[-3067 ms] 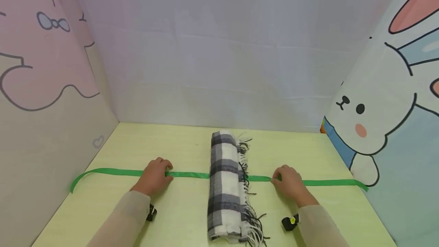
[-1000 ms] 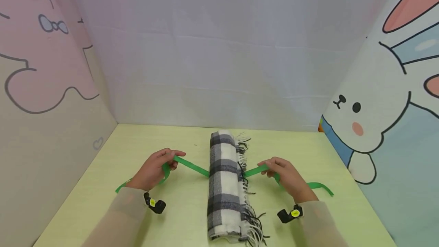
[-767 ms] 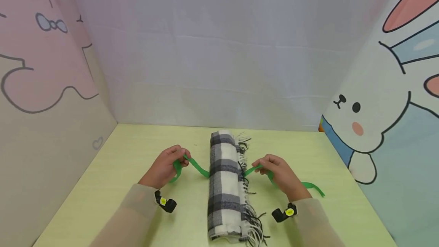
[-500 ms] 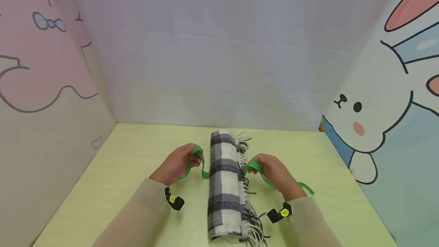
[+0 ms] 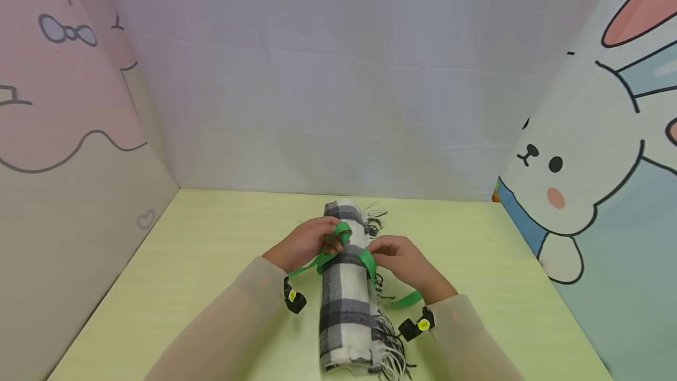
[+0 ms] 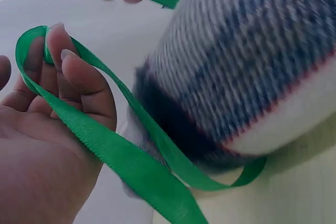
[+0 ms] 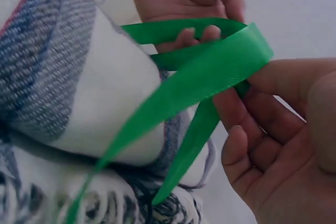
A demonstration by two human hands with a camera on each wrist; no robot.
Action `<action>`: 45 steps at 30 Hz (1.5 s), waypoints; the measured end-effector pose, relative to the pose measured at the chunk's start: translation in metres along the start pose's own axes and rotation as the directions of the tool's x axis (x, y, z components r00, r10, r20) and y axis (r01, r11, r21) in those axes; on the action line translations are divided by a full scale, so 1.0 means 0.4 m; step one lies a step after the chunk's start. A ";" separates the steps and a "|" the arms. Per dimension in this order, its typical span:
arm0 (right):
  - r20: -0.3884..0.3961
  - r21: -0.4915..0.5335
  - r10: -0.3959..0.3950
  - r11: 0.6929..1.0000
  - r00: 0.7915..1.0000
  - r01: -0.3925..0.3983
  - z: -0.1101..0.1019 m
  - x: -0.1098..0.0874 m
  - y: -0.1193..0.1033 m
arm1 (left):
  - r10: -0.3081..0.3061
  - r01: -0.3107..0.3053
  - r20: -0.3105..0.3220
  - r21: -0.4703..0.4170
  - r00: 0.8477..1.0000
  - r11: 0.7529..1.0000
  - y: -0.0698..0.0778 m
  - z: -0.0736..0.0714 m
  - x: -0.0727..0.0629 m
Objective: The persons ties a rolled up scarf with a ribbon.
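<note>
A rolled black, grey and white plaid scarf [image 5: 346, 304] lies lengthwise, its fringe along the right side. Beneath its middle passes a green ribbon [image 5: 367, 260], both ends raised over the roll. My left hand [image 5: 307, 243] is over the scarf's upper half and holds one end. In the left wrist view the ribbon [image 6: 126, 161] loops over its curled fingers [image 6: 84, 77]. At the scarf's right edge my right hand [image 5: 404, 260] pinches the other end; the right wrist view has that ribbon [image 7: 210, 72] folded over between thumb and fingers [image 7: 268, 114].
The pale yellow table [image 5: 222, 216] is bounded by a white cloth backdrop [image 5: 338, 87] and printed side panels, a rabbit figure [image 5: 571, 175] on the right one. Loose fringe [image 5: 391, 351] spreads beside the scarf's near end. A small black camera [image 5: 294, 297] sits at each wrist.
Both hands took up the ribbon from the table on either side, lifted it and moved inward. The left hand has come over the scarf, the right to its edge. The scarf has stayed put.
</note>
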State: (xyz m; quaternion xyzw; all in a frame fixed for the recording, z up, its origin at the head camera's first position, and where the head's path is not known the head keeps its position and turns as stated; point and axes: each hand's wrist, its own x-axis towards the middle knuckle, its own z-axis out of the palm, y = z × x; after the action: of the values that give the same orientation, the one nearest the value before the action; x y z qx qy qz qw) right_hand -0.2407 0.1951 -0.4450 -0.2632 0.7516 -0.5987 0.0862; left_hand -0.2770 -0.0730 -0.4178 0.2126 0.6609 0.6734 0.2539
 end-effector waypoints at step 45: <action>-0.314 -0.302 0.062 0.940 0.947 -0.161 0.094 0.043 -0.015 | 0.191 0.010 -0.321 0.532 0.928 0.847 -0.020 0.102 -0.019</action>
State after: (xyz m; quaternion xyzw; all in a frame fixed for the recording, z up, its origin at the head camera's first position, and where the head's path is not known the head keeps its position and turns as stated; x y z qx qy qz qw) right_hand -0.2367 0.1535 -0.4462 -0.1362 0.8577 -0.4943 -0.0392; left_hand -0.2452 -0.0460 -0.4241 0.1777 0.8435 0.5062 0.0277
